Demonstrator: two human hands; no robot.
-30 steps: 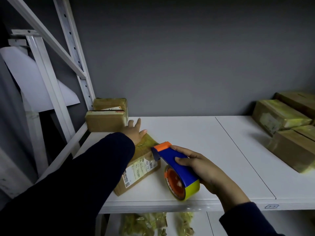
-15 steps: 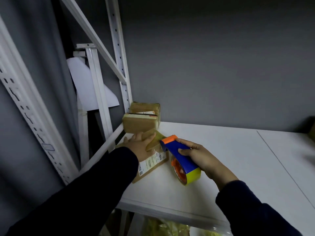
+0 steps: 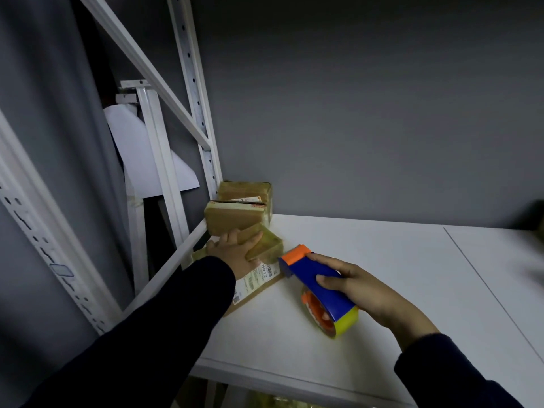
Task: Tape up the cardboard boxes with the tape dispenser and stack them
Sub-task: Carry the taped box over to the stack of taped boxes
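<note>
Your left hand (image 3: 235, 252) lies flat on the glossy, taped cardboard box (image 3: 266, 246); just right, your right hand (image 3: 368, 293) grips the blue-and-orange tape dispenser (image 3: 319, 285).

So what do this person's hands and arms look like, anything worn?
Both are bare: the left hand and right hand show no gloves, rings or watch. The left sleeve and right sleeve are long, plain and very dark, navy or black, ending at the wrists.

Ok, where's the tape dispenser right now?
The dispenser sits low centre in the head view, in the right hand, on the shelf beside the labelled box.
</note>
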